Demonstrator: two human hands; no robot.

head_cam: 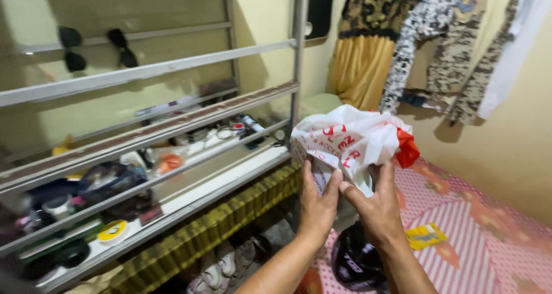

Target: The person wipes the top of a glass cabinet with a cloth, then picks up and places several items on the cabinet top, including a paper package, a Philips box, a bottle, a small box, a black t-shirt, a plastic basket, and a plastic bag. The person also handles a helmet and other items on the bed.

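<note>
Open air above the pink patterned bedspread (489, 236) on the right lets a hand pass, while the grey metal shelf rack (172, 127) crowds the left and hanging patterned clothes (425, 35) block the wall behind.

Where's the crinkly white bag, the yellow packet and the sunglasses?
white plastic bag (351, 141), head view, its front face
yellow packet (424, 235), head view, its middle
sunglasses (123, 48), head view, between the lenses

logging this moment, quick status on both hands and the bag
Left hand and right hand both grip white plastic bag, held up. Black helmet below on pink bedsheet. Nothing blocking.
</note>
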